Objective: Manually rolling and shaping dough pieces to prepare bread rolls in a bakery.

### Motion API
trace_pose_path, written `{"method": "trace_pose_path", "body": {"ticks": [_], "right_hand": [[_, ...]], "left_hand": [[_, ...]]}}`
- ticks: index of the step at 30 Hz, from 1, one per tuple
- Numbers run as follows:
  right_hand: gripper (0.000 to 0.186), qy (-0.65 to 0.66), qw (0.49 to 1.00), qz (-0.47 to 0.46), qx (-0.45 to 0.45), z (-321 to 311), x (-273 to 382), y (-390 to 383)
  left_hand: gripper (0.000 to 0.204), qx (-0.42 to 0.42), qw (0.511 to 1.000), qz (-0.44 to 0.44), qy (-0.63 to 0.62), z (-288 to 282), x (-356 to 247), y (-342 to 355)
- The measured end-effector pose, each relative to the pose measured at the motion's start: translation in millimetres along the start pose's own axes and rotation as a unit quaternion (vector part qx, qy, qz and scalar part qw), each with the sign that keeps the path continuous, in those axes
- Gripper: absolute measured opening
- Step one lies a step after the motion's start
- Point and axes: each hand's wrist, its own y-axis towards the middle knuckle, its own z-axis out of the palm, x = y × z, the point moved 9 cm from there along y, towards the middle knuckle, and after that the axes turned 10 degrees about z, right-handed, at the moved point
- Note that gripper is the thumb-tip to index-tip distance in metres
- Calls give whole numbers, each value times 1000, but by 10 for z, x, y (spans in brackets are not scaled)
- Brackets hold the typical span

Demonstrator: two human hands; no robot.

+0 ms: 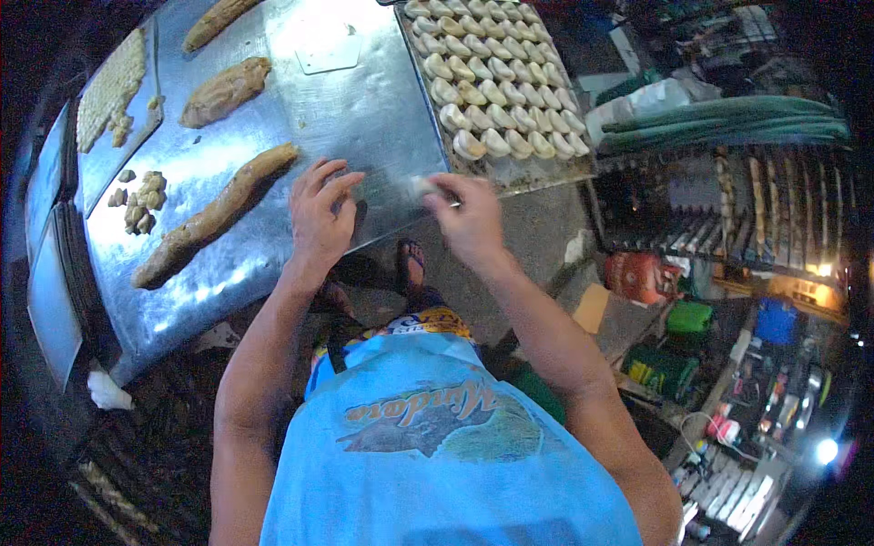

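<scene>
Right fingers (458, 184) hold a blurred pale piece (421, 185) near a tray (521, 175) of folded dough pieces (500, 117).

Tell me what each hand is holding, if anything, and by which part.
The right hand seems to pinch a small pale piece, too blurred to tell by which part; the left hand shows nothing held.

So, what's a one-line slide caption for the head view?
Left hand open, right hand pinching a blurred pale piece, at a metal table beside a long dough roll and pastry tray.
</scene>
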Motion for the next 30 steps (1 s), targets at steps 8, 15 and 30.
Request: {"method": "trace_pose_path", "body": {"ticks": [8,15,30], "right_hand": [[31,179,970,163,24,-192,-946,421],[29,-70,991,60,-92,-568,-528,443],[21,41,995,77,-48,321,176,478]], "left_hand": [[36,-32,998,-46,1,11,-314,77],[34,-49,998,-27,43,-307,-349,114],[38,-117,839,-406,344,-3553,3225,-447]]}}
